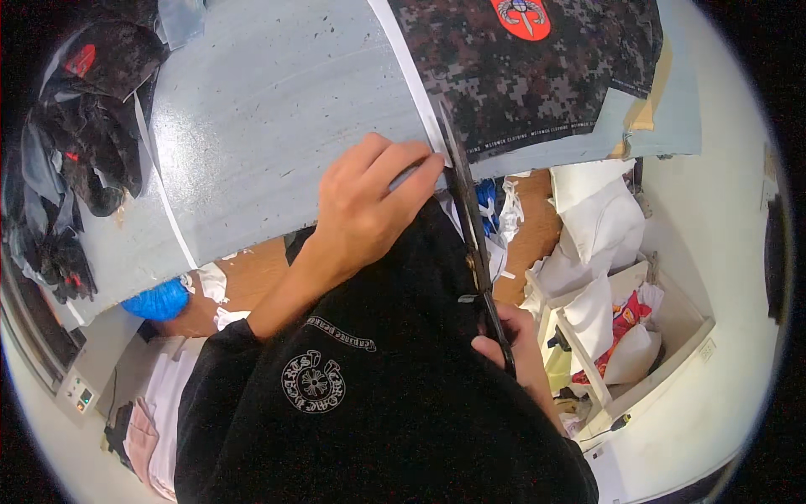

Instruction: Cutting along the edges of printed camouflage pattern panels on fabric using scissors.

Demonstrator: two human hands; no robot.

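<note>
A pair of large dark scissors (pixel 472 214) points away from me, with its tip at the near left corner of a dark camouflage-printed fabric panel (pixel 520 84) bearing a red oval emblem. My right hand (pixel 516 340) is closed round the scissor handles; part of it is hidden by the handles. My left hand (pixel 374 193) is over the table's near edge, its thumb and forefinger pinched at the lower end of the panel's white border strip (pixel 420 92), right beside the blades. Whether the blades are apart cannot be told here.
The panel lies on a grey-blue table (pixel 269 101). Crumpled camouflage pieces (pixel 92 126) lie at the far left, near a thin white strip (pixel 159 181). Below are a blue bundle (pixel 158 300), white scraps, and on the right a white bin (pixel 663 370) holding cloth.
</note>
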